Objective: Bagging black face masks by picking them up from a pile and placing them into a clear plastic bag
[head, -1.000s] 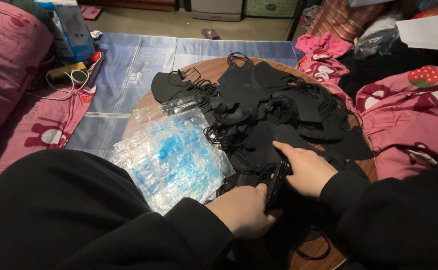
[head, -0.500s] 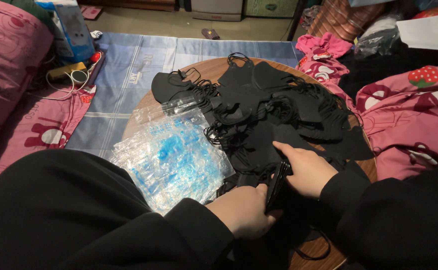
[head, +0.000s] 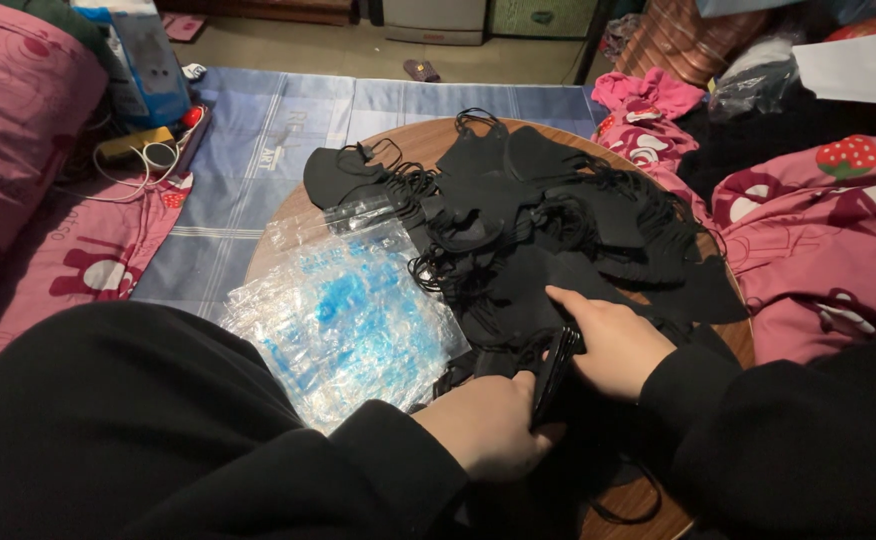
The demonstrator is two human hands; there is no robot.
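While the left hand (head: 488,425) and the right hand (head: 613,345) pinch a small stack of black masks (head: 555,375) between them, it sits at the near edge of the round wooden table (head: 428,140), beside clear plastic bags (head: 348,310).

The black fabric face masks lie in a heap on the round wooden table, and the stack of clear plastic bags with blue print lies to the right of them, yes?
Not quite. In the head view the stack of clear plastic bags with blue print lies to the left of the black fabric face masks, not the right. The rest holds: the masks lie heaped on the round wooden table.
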